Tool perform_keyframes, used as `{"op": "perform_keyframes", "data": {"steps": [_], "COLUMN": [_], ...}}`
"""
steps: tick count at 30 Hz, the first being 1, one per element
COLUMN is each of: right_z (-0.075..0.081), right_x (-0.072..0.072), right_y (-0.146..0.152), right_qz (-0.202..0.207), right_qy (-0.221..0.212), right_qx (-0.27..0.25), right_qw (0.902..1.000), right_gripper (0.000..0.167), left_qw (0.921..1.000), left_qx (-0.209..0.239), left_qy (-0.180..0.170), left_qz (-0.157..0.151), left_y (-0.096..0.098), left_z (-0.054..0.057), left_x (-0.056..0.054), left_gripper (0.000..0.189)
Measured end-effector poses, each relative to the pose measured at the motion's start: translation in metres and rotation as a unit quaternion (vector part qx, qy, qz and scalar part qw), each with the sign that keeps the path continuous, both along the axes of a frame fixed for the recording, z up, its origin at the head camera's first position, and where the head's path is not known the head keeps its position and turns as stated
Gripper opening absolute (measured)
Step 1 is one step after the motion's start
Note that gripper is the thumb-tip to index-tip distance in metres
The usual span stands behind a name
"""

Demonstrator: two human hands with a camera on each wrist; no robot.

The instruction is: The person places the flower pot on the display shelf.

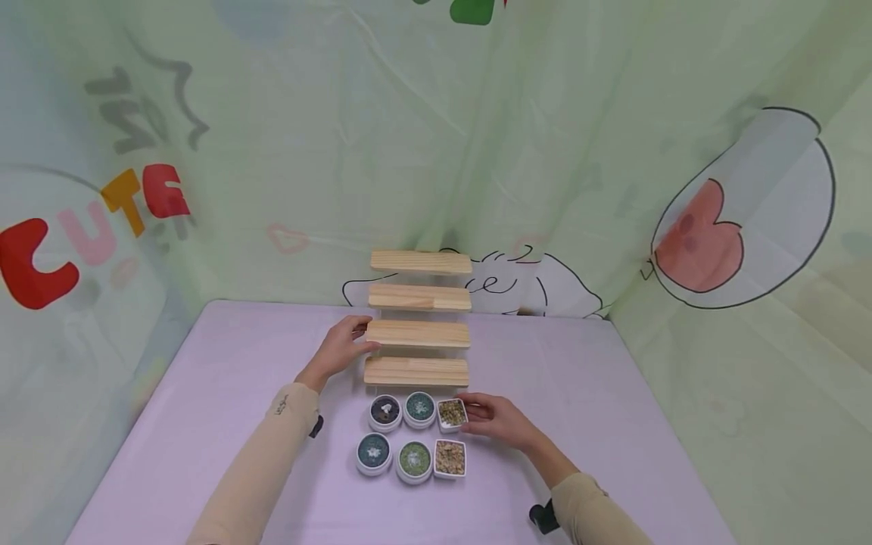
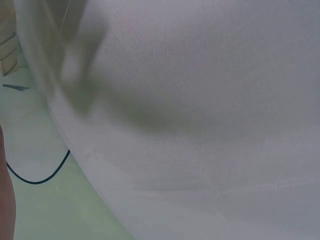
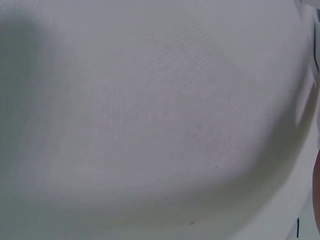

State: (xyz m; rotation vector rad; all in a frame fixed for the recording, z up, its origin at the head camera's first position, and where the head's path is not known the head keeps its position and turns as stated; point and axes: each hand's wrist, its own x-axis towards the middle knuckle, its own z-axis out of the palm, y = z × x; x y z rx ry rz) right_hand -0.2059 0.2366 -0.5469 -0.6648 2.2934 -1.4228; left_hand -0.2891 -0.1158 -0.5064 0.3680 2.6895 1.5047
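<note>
A tiered wooden rack (image 1: 418, 333) with several pale planks stands toward the back of the table. My left hand (image 1: 338, 347) grips the left end of its second plank from the bottom, thumb along the front and fingers behind. In front of the rack stand two rows of small white pots. My right hand (image 1: 500, 418) pinches the right side of a small square pot (image 1: 452, 414) with speckled brown-green filling, in the back row. Both wrist views show mostly pale cloth, with only a sliver of the left hand (image 2: 6, 195) and of the right hand (image 3: 316, 195) at the edge.
Beside the held pot are round pots with dark (image 1: 385, 412) and teal (image 1: 418, 409) tops. The front row has a dark teal round pot (image 1: 374, 453), a green round pot (image 1: 414, 462) and a square pinkish-brown pot (image 1: 450, 459). A printed curtain (image 1: 306, 151) hangs around the lilac table (image 1: 565, 378).
</note>
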Motion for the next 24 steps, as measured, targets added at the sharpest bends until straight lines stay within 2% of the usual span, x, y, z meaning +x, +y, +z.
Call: {"op": "perform_keyframes", "data": {"steps": [4, 10, 15, 19, 24], "right_z": [0.005, 0.023, 0.036, 0.050, 0.072], "right_x": [-0.001, -0.006, -0.012, -0.016, -0.023], "right_y": [0.001, 0.002, 0.002, -0.002, -0.015], "right_qz": [-0.002, -0.026, -0.034, -0.046, -0.074], "right_qy": [0.016, -0.014, -0.020, -0.012, 0.024], "right_qx": [0.008, 0.013, 0.014, 0.013, 0.020], "right_qw": [0.9998, 0.9995, 0.9991, 0.9988, 0.9968], "right_gripper": [0.058, 0.058, 0.057, 0.058, 0.057], "left_qw": [1.0000, 1.0000, 1.0000, 1.0000, 0.9999], "left_qx": [-0.008, -0.006, -0.006, -0.008, -0.006], "left_qy": [-0.001, -0.004, -0.001, -0.005, -0.009], "left_qz": [0.001, 0.002, -0.001, -0.002, -0.002], "left_y": [0.000, -0.001, -0.001, -0.001, -0.001], "left_z": [0.001, 0.000, 0.000, 0.001, 0.003], "left_x": [0.000, -0.001, -0.002, -0.001, 0.001], "left_gripper": [0.067, 0.066, 0.067, 0.068, 0.067]}}
